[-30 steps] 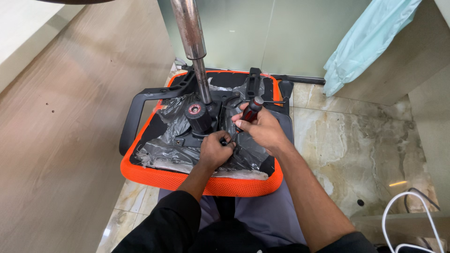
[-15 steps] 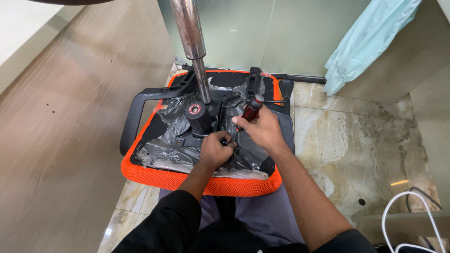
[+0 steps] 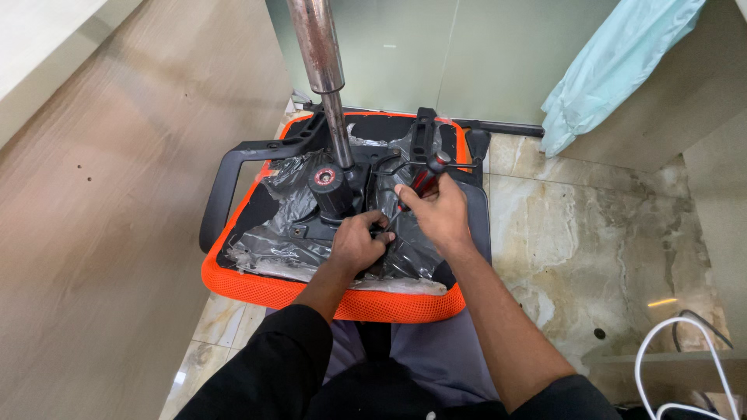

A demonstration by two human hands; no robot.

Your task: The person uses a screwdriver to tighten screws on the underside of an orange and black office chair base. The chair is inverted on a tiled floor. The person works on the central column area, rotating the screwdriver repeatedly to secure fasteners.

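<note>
An upturned office chair seat [image 3: 257,281] with an orange mesh rim lies across my lap, its black underside wrapped in crinkled plastic. A steel gas-lift column [image 3: 320,54] rises from the black mechanism [image 3: 336,196] in the middle. My right hand [image 3: 437,208] grips a screwdriver [image 3: 426,176] with a red and black handle, its tip pointing down at the mechanism plate. My left hand [image 3: 356,243] is closed on the plate just beside the tip, seemingly pinching a small part that I cannot make out.
A black armrest [image 3: 226,177] sticks out at the seat's left. A wooden panel [image 3: 101,202] stands on the left, frosted glass behind. A pale blue sheet [image 3: 615,70] hangs at the upper right. White cable [image 3: 685,373] loops on the marble floor [image 3: 591,233] at the lower right.
My right hand with the screwdriver has shifted slightly, the handle tilting a little. My left hand stays on the same spot of the plate.
</note>
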